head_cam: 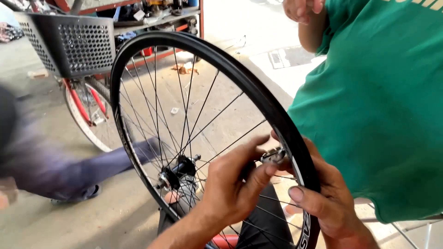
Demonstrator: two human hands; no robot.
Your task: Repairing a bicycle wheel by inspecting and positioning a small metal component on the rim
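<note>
A black bicycle wheel rim (pixel 240 76) with thin spokes and a dark hub (pixel 177 173) stands upright in front of me. My left hand (pixel 233 184) reaches through the spokes and pinches a small metal spoke tool (pixel 273 156) against the inner side of the rim at the lower right. My right hand (pixel 325 198) grips the rim from the outside just below that spot, thumb laid along the rim's edge.
A person in a green shirt (pixel 378 106) stands close on the right, one hand (pixel 302 9) raised at the top. A red and white bicycle (pixel 85 113) with a grey perforated basket (pixel 71 41) stands at the left. A blurred dark shape (pixel 41 157) lies at the left.
</note>
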